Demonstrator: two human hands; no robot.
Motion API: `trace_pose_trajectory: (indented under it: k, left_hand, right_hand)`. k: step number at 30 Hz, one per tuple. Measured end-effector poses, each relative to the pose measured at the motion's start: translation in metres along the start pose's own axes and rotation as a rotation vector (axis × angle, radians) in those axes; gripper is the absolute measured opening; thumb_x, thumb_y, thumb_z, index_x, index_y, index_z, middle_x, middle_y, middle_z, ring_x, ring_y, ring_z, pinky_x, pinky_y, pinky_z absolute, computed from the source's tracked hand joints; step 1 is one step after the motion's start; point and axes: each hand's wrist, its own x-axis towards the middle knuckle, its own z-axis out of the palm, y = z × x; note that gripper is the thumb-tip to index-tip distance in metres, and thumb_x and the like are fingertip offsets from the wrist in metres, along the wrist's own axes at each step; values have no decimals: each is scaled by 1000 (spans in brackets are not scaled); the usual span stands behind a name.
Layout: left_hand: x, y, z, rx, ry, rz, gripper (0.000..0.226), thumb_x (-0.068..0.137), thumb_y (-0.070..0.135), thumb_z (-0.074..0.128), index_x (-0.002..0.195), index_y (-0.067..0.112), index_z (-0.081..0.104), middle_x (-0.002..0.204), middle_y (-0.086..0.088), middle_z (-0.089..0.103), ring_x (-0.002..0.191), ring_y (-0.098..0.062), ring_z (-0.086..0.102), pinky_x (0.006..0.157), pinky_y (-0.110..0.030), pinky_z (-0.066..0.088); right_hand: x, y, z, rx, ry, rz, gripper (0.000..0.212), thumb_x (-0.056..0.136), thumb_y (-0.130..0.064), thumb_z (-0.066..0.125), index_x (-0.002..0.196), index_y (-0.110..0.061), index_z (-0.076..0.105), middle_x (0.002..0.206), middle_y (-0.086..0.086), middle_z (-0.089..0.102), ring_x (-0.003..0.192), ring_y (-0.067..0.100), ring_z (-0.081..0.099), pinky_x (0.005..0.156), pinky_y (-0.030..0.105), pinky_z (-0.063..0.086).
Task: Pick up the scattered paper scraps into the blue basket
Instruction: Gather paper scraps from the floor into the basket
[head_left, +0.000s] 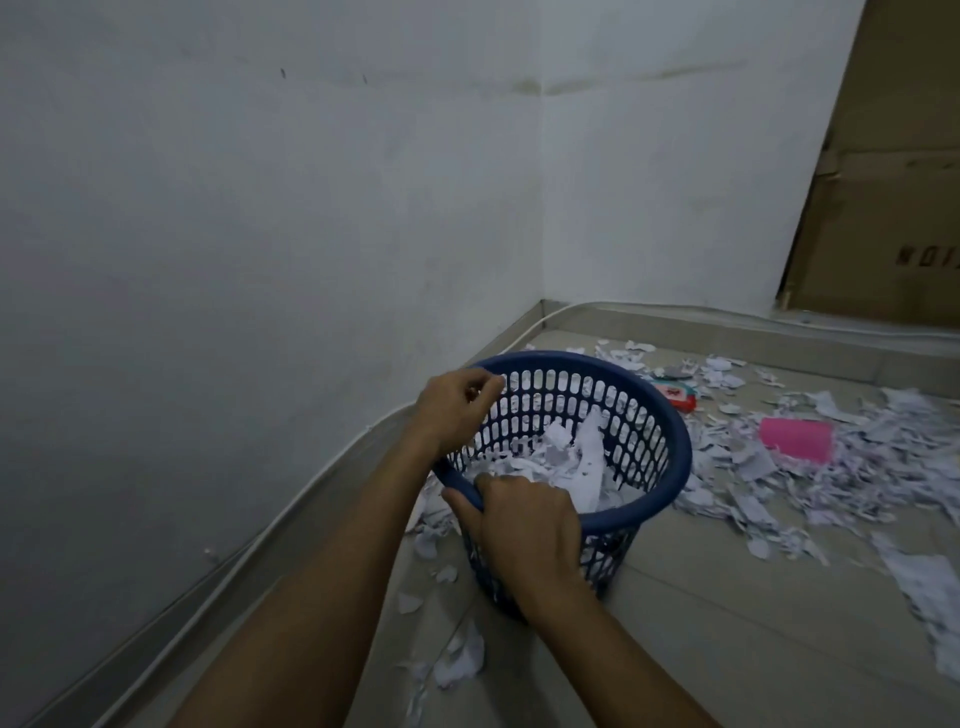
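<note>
A round blue basket (670, 431) with slotted walls stands on the tiled floor near the room's corner, tilted a little toward me. White paper scraps (566, 457) lie heaped inside it. My left hand (454, 410) grips the basket's far-left rim with curled fingers. My right hand (524, 525) grips the near rim, thumb outside the wall. Many more torn paper scraps (852, 483) are strewn over the floor to the right, and a few lie in front (460, 660).
A pink cylinder (797, 439) lies among the scraps at the right. A small red and teal object (675, 397) sits behind the basket. White walls meet in a corner close by; a brown cardboard panel (883, 182) leans at the far right.
</note>
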Motion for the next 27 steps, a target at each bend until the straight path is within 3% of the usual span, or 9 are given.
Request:
trace_pose_trajectory:
  k: [2, 6, 10, 15, 18, 21, 24, 27]
  left_hand:
    - [-6, -10, -4, -45, 142, 14, 28, 99, 40, 53, 100, 21, 74, 87, 8, 72, 77, -3, 64, 72, -28, 53]
    - [-32, -39, -13, -126, 363, -44, 28, 96, 37, 49, 91, 20, 71, 84, 7, 69, 77, -9, 64, 67, -28, 51]
    - [-78, -89, -11, -119, 461, -202, 18, 98, 30, 51, 93, 22, 67, 89, 3, 66, 78, -13, 61, 71, -35, 52]
    - [-159, -150, 17, -76, 297, -392, 18, 99, 34, 54, 111, 26, 64, 105, 4, 64, 93, -11, 61, 84, -33, 52]
    - [-210, -173, 41, -45, 163, -464, 33, 97, 35, 58, 128, 23, 59, 124, -1, 59, 114, -18, 57, 95, -27, 42]
    - [-254, -184, 63, -17, 7, -504, 56, 95, 46, 58, 143, 23, 45, 143, -2, 48, 128, -17, 47, 104, -25, 34]
    - [-277, -188, 85, 27, -143, -557, 84, 88, 69, 51, 155, 29, 22, 161, 1, 25, 146, -17, 24, 120, -37, 20]
    - [-282, -185, 108, 111, -275, -583, 107, 74, 91, 37, 157, 35, 0, 166, 4, -1, 152, -18, -3, 123, -46, -4]
  right_hand:
    - [2, 1, -1, 39, -62, -1, 58, 99, -68, 27, 96, -24, 65, 82, 1, 68, 70, 20, 65, 58, 31, 35]
    - [3, -2, -2, 20, -71, -29, 60, 99, -67, 24, 102, -21, 64, 83, 2, 68, 71, 22, 65, 61, 32, 36]
    - [3, 1, -5, 2, -101, -31, 59, 99, -67, 23, 103, -23, 62, 83, 1, 67, 71, 21, 63, 61, 32, 38]
    - [7, -1, -5, -43, -93, -13, 59, 99, -67, 23, 90, -22, 59, 65, -2, 53, 57, 20, 52, 55, 30, 38]
    - [10, -2, -3, -53, -85, -1, 56, 99, -67, 25, 82, -22, 54, 56, -5, 35, 53, 19, 43, 56, 30, 35]
    - [11, -7, -1, -73, -88, 0, 51, 100, -67, 26, 80, -24, 46, 54, -5, 30, 50, 17, 37, 57, 31, 33]
    - [10, -11, 1, -100, -91, -8, 53, 99, -67, 25, 81, -25, 51, 54, -5, 32, 52, 18, 39, 57, 30, 31]
    - [9, -12, 4, -107, -71, -4, 57, 99, -67, 27, 84, -23, 61, 58, -3, 41, 53, 19, 42, 56, 30, 32]
